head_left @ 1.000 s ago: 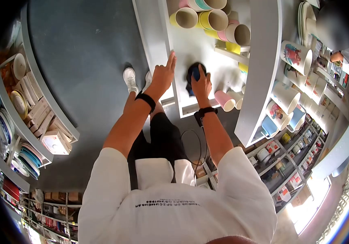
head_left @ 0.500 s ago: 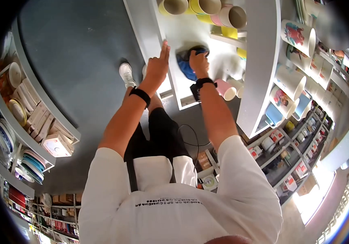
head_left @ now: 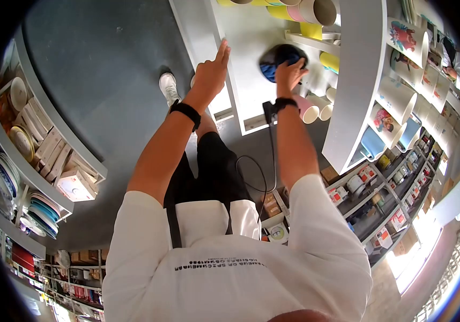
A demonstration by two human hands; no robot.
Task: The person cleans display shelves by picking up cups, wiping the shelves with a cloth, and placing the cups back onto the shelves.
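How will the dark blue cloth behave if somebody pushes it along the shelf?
The dark blue cloth will probably crumple, since it looks soft and bunched under the right hand. It should slide rather than roll, because it seems to lie loosely on the white shelf.

Dk blue cloth (head_left: 272,65) blurry by R hand (head_left: 290,75), yellow cup (head_left: 232,2) cut off @ top edge.
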